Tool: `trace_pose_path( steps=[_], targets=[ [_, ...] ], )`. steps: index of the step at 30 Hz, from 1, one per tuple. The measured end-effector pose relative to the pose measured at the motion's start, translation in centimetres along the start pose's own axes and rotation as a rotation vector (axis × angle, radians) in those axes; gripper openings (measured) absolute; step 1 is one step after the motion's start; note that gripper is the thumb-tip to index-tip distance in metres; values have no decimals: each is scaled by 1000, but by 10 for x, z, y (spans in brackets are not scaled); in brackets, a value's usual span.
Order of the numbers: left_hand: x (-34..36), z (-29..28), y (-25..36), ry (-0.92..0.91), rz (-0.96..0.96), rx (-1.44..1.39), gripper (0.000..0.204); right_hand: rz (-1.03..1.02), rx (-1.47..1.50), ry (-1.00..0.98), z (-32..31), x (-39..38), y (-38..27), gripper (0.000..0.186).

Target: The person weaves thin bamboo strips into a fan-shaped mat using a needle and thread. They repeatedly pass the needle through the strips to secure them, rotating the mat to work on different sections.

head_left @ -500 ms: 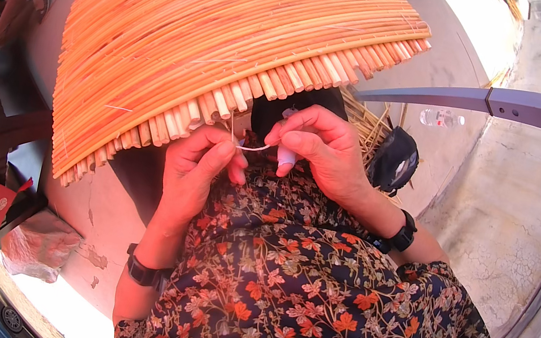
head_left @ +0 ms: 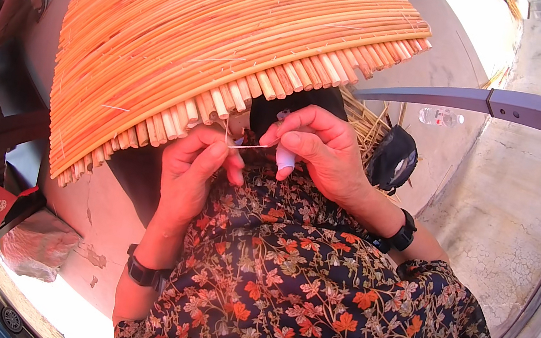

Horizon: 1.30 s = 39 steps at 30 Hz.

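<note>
A large panel of reed stalks (head_left: 222, 30), stitched together with thread, slopes across my lap with its cut ends toward me. Just below that edge, a pale cord (head_left: 248, 146) runs nearly straight between my hands. My left hand (head_left: 195, 163) pinches one end between thumb and forefinger, where the cord also rises toward the stalks. Thumb and forefinger of my right hand (head_left: 321, 150) pinch the other end. A pale lilac wrap (head_left: 285, 158) covers one finger of the right hand.
Behind my right hand lie loose straw stalks (head_left: 369, 125) and a black bag-like item (head_left: 394, 160). A grey metal bar (head_left: 442, 96) crosses at right, near a clear plastic bottle (head_left: 441, 117). Dark furniture (head_left: 14, 102) and a rock (head_left: 40, 244) are at left.
The cord between my hands has gone from a sagging curve to nearly straight. My left hand and the panel have shifted slightly left.
</note>
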<state>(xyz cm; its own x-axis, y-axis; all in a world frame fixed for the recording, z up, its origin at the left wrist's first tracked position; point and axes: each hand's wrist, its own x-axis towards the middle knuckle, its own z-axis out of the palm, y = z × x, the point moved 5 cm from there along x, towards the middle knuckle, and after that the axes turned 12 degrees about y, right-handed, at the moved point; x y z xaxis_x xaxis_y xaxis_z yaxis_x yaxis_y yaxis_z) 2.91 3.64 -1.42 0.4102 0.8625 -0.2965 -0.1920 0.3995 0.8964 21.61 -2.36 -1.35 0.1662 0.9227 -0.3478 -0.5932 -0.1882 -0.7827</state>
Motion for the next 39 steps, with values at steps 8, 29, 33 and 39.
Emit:
trace_pose_path(
  steps=[8, 29, 33, 39],
  targets=[
    [-2, -4, -2, 31, -26, 19, 21, -29, -30, -1, -2, 2, 1, 10],
    [-6, 13, 15, -239, 178, 338, 12, -55, -131, -6, 1, 2, -1, 9],
    [-9, 13, 13, -278, 145, 336, 13, -79, -161, -54, 4, -2, -5, 7],
    [-18, 29, 41, -422, 320, 368, 10, -188, -174, -143, 16, -14, -23, 6]
  ],
)
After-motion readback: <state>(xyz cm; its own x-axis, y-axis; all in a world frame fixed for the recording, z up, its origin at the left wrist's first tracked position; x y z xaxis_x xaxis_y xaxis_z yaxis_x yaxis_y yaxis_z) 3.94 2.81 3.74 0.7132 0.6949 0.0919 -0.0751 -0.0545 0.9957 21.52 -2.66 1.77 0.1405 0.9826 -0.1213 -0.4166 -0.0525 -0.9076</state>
